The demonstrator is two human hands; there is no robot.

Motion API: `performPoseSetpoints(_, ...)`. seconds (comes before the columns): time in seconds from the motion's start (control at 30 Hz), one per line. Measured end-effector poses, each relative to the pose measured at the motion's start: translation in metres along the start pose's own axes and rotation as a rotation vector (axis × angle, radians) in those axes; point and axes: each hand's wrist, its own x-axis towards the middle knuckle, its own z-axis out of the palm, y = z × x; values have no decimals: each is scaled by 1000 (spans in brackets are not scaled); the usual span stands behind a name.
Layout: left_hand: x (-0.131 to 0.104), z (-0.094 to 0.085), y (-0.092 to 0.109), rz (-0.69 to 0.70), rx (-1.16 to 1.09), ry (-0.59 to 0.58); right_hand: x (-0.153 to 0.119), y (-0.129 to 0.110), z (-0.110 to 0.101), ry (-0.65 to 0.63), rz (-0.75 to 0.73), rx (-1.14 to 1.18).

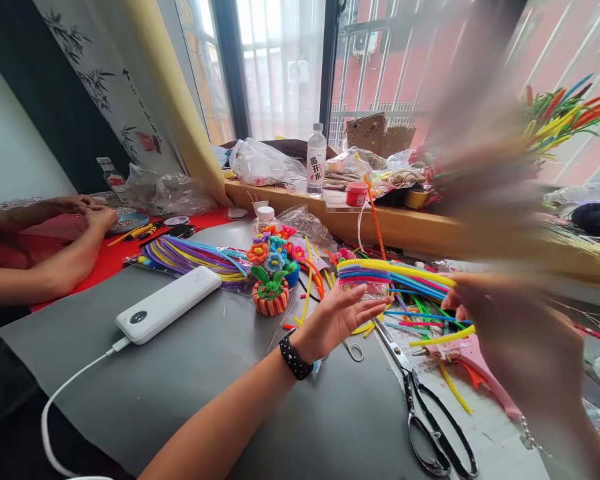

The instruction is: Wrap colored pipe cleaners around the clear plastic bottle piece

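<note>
The left hand (343, 317) was open and flat, holding nothing. The right hand (510, 333) pinched a yellow fuzzy stick (443, 337). The stick lay almost flat above the grey table (180, 380), pointing left toward the other hand.

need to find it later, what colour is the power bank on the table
White, with a white cable plugged in; power bank shows in the head view.

left hand (337, 320): bare | wrist: black white-dotted band (294, 357) | right hand (520, 340): bare, blurred
</note>
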Motion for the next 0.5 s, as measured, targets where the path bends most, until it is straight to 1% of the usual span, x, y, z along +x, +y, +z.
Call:
performPoseSetpoints(0.07, -1, 1, 0, 11, 24, -18, -1, -3, 9, -11, -80, -49)
performPoseSetpoints(0.17, -2, 2, 0, 45, 54, -81, -5, 0, 20, -58, -217, -65)
performPoseSetpoints(0.23, -3, 2, 0, 60, 74, -98, -7, 4, 24, -86, -244, -27)
performPoseSetpoints(0.3, -4, 3, 0, 63, 74, -100, -8, 7, 25, -89, -240, -23)
performPoseSetpoints(0.5, -3, 5, 3, 11, -84, -83, -1, 6, 17, -47, -276, -299)
